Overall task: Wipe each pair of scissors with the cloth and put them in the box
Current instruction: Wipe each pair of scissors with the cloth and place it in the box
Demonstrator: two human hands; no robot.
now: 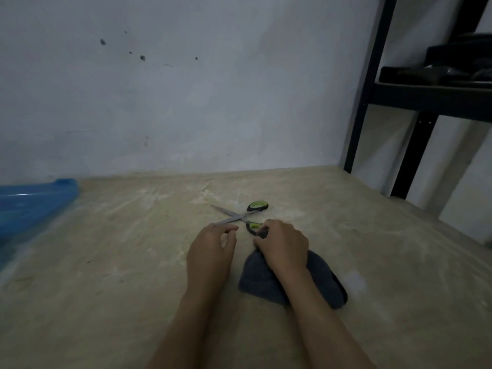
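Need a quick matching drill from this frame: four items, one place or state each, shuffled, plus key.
1. scissors
2. cloth
3. blue box
4. black shelf

A. far left edge
B. upper right, beside the wall
C. blades open, lying flat on the table
D. under the right hand

Pairs: 1-C, 2-D, 3-A, 4-B

Two bare forearms reach up from the bottom edge toward mid-frame, the left hand (211, 249) hovering palm-down with fingers loosely curled and thumb extended, the right hand (283, 245) just beside it with its fingers bunched tightly in a grip.
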